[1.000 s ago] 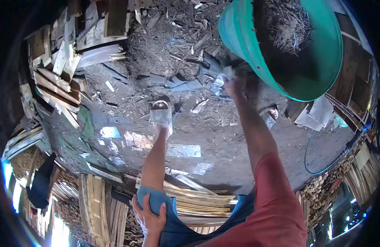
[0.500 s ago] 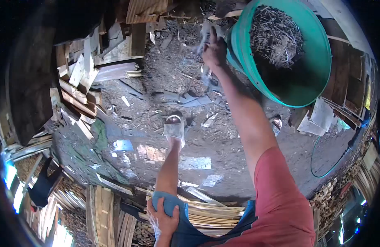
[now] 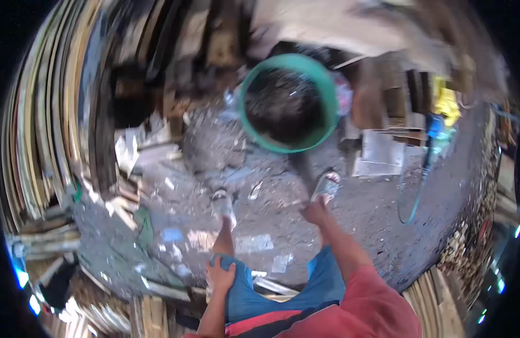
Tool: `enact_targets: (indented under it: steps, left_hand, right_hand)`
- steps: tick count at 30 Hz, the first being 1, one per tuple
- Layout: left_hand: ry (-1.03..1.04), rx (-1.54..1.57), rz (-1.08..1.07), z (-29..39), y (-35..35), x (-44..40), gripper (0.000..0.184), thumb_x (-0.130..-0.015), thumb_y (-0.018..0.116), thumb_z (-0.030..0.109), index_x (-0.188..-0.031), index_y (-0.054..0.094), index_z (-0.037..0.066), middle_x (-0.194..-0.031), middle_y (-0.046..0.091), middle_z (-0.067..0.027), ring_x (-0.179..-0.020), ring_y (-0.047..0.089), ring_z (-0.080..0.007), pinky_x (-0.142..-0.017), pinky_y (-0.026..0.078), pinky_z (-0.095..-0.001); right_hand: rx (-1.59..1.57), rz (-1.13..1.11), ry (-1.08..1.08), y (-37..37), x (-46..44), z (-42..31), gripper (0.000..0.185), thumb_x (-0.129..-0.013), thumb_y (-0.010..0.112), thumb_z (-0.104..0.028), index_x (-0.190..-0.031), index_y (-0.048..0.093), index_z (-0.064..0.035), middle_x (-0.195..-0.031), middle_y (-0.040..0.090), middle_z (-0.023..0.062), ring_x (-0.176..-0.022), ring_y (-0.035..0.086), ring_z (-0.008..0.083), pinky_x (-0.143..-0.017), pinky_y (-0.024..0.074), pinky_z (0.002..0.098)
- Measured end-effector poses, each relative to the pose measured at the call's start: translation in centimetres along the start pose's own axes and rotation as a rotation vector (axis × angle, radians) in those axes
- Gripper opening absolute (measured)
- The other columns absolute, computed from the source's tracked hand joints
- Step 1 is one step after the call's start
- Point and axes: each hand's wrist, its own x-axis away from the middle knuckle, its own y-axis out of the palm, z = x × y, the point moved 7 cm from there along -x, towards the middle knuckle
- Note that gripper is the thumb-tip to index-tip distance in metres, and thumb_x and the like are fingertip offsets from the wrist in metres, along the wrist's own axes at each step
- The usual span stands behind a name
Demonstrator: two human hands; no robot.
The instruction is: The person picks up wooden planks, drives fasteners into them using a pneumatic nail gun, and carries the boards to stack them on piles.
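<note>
In the head view, the left hand (image 3: 220,275) rests on the left knee (image 3: 228,260), fingers spread, a good support for bending; the right hand (image 3: 315,213) hangs near a sandal (image 3: 328,185), its fingers too blurred to tell; the green bin (image 3: 326,104) is ahead; slower movement seems safer.
</note>
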Motion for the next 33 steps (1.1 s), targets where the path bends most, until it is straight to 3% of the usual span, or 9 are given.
enact_targets:
  steps: [2, 7, 10, 12, 16, 23, 27, 31, 33]
  left_hand:
    - [0.024, -0.007, -0.041, 2.0, -0.8, 0.1, 0.062, -0.071, 0.069, 0.043, -0.124, 0.051, 0.016, -0.132, 0.039, -0.0245, -0.118, 0.042, -0.0440, -0.097, 0.038, -0.0480]
    - [0.227, -0.010, -0.148, 4.3, 0.4, -2.9, 0.060, -0.077, 0.064, 0.044, -0.123, 0.053, 0.008, -0.116, 0.057, -0.0235, -0.108, 0.056, -0.0369, -0.093, 0.043, -0.0422]
    - [0.250, 0.148, -0.176, 11.3, -4.1, 2.0, 0.048, -0.083, 0.062, 0.030, -0.119, 0.055, 0.000, -0.114, 0.061, -0.0185, -0.104, 0.059, -0.0252, -0.088, 0.046, -0.0348]
    - [0.350, 0.261, -0.134, 17.1, -6.9, 5.9, 0.052, -0.082, 0.061, 0.037, -0.119, 0.053, 0.001, -0.109, 0.062, -0.0218, -0.101, 0.061, -0.0322, -0.087, 0.047, -0.0379]
    - [0.546, 0.412, -0.133, 26.1, -10.9, 13.8, 0.048, -0.085, 0.059, 0.032, -0.123, 0.051, 0.003, -0.109, 0.062, -0.0185, -0.099, 0.061, -0.0265, -0.086, 0.047, -0.0349]
    - [0.551, 0.179, -0.002, 23.7, -11.8, 18.2, 0.045, -0.084, 0.059, 0.032, -0.118, 0.054, 0.003, -0.107, 0.062, -0.0207, -0.097, 0.061, -0.0327, -0.085, 0.047, -0.0389]
    - [0.440, -0.108, -0.018, 12.0, -4.9, 15.1, 0.046, -0.086, 0.050, 0.039, -0.114, 0.057, 0.003, -0.106, 0.061, -0.0234, -0.100, 0.059, -0.0375, -0.086, 0.046, -0.0449]
    - [0.574, -0.174, -0.105, 11.1, -2.8, 10.4, 0.046, -0.085, 0.050, 0.041, -0.110, 0.059, 0.004, -0.103, 0.062, -0.0234, -0.098, 0.059, -0.0376, -0.084, 0.046, -0.0460]
    - [0.643, -0.231, -0.150, 15.1, -2.2, 6.0, 0.046, -0.084, 0.052, 0.041, -0.107, 0.061, 0.003, -0.100, 0.063, -0.0230, -0.096, 0.060, -0.0376, -0.083, 0.047, -0.0462]
  right_hand:
    - [-0.462, 0.359, 0.161, -4.0, 5.1, 3.9, 0.044, -0.078, 0.060, -0.037, -0.104, 0.065, -0.0014, -0.097, 0.064, 0.0234, -0.095, 0.061, 0.0373, -0.085, 0.0481, 0.0429]
    - [-0.659, 0.495, 0.370, -19.8, 15.8, 4.5, 0.042, -0.076, 0.062, -0.031, -0.105, 0.065, -0.0015, -0.095, 0.066, 0.0208, -0.092, 0.064, 0.0337, -0.082, 0.0503, 0.0392]
    - [-0.829, 0.668, 0.154, -25.7, 18.0, 4.9, 0.049, -0.080, 0.066, -0.032, -0.115, 0.059, 0.0016, -0.102, 0.066, 0.0189, -0.088, 0.065, 0.0215, -0.076, 0.0501, 0.0315]
    - [-0.924, 0.716, 0.036, -30.6, 19.7, 3.6, 0.047, -0.081, 0.066, -0.030, -0.113, 0.060, 0.0033, -0.100, 0.066, 0.0181, -0.087, 0.065, 0.0201, -0.075, 0.0499, 0.0316]
    - [-1.017, 0.671, -0.188, -39.0, 21.7, 1.4, 0.045, -0.081, 0.067, -0.027, -0.110, 0.059, 0.0063, -0.101, 0.066, 0.0189, -0.093, 0.064, 0.0230, -0.081, 0.0490, 0.0316]
    - [-1.050, 0.900, -0.614, -54.6, 28.1, -5.7, 0.032, -0.082, 0.064, -0.023, -0.099, 0.061, 0.0046, -0.091, 0.066, 0.0152, -0.081, 0.064, 0.0227, -0.074, 0.0498, 0.0337]
    - [-0.488, 1.519, -0.443, -64.6, 32.5, -6.6, 0.044, -0.076, 0.069, -0.031, -0.109, 0.060, -0.0031, -0.104, 0.059, 0.0187, -0.098, 0.054, 0.0340, -0.087, 0.0423, 0.0444]
    - [-0.069, 1.590, -0.201, -71.5, 33.5, -7.0, 0.062, -0.072, 0.073, -0.034, -0.123, 0.050, -0.0078, -0.119, 0.048, 0.0231, -0.112, 0.044, 0.0399, -0.094, 0.0372, 0.0479]
    - [0.005, 1.298, -0.016, -74.7, 30.7, -6.3, 0.070, -0.072, 0.073, -0.036, -0.130, 0.042, -0.0101, -0.122, 0.047, 0.0248, -0.118, 0.040, 0.0414, -0.097, 0.0355, 0.0487]
